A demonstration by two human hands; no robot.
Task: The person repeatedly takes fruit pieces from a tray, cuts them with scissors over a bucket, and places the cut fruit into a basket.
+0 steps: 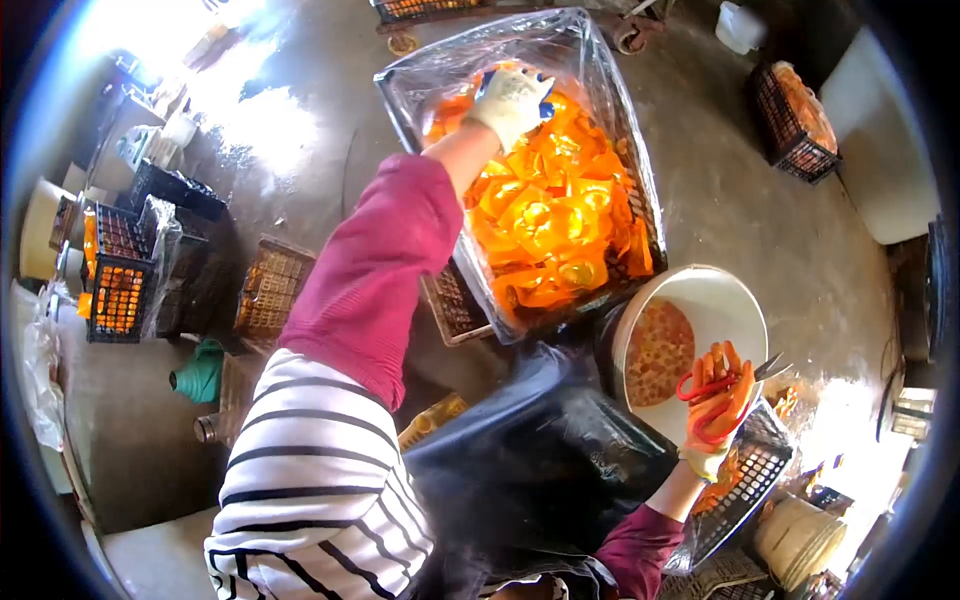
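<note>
My left hand (pixel 510 102), in a white glove with blue patches, reaches down onto orange bell peppers (pixel 545 215) at the far end of a black crate (pixel 648 190) lined with clear plastic. Its fingers are bent and look apart; their tips are partly hidden, and no pepper shows in its grip. At lower right, my right hand (pixel 718 400) wears an orange-coated glove. It is closed around the red handles of scissors (pixel 768 368), whose blades point right. This hand is over the near rim of a white bucket (pixel 715 300) with many small brownish-orange pieces inside.
A perforated crate (pixel 755 475) with orange pieces stands below my right hand. Brown crates (pixel 275 285) and stacked black crates (pixel 122 265) are on the left. Another filled crate (pixel 795 120) stands at upper right. A black apron (pixel 540 450) covers my lap.
</note>
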